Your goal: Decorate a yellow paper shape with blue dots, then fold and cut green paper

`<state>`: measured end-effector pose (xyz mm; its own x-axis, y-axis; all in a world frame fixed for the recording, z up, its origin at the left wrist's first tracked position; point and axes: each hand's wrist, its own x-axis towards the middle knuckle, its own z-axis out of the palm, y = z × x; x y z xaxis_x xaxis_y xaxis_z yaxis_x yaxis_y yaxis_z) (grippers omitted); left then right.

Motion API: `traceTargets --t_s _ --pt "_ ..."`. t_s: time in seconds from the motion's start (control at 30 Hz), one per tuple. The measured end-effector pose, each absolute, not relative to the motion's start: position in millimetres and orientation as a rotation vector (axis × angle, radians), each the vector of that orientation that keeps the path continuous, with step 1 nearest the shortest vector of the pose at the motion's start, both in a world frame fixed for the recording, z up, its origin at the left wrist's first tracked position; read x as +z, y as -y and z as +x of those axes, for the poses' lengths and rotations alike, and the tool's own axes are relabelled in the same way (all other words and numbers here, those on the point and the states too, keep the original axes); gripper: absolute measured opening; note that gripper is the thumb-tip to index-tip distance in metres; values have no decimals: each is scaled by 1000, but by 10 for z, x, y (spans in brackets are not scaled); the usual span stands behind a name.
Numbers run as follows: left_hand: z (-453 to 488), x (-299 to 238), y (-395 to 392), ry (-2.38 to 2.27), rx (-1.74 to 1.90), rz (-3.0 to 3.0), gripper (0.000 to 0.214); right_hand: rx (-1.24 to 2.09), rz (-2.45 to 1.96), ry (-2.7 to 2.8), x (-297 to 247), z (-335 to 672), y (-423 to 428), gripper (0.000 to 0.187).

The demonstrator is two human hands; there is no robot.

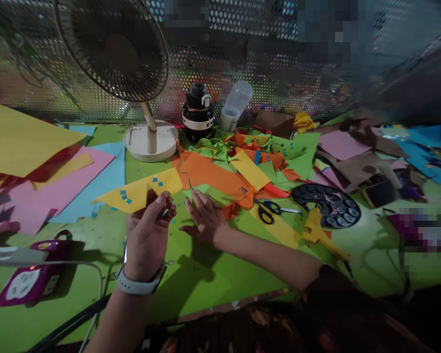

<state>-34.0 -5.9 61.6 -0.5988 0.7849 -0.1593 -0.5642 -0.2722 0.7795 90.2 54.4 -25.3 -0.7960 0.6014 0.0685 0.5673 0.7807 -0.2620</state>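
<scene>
Grip, left (149, 238): clasping yellow paper (138, 192), partly covered | right grip (208, 219): released, spread | fan (121, 54): top cut off, upper left

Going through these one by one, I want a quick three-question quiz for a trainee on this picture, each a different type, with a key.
1. Which wrist wears the pale strap?

2. True or false: in the picture, the fan stands to the left of the black bottle.

3. The left hand holds:
a) scissors
b) a glue gun
c) yellow paper with blue squares

Key: 1. The left; 2. True; 3. c
</scene>
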Motion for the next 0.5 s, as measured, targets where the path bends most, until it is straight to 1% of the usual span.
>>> traceTargets --t_s 0.13,0.27,0.37,0.43,0.5 --pt "-332 607 47 -1057 1962 312 18 381 -884 2836 -255 868 -590 85" --pt "-324 594 42 -1065 1946 335 17 541 -944 2878 -199 810 -634 90" --pt "-325 586 42 -1071 1936 352 16 667 -903 2862 -141 801 -662 92" --pt "-333 584 42 -1073 1940 359 16 791 -891 2740 -63 863 -670 90" --pt "-342 580 42 -1075 1949 370 16 1046 -914 2488 50 996 -672 82"
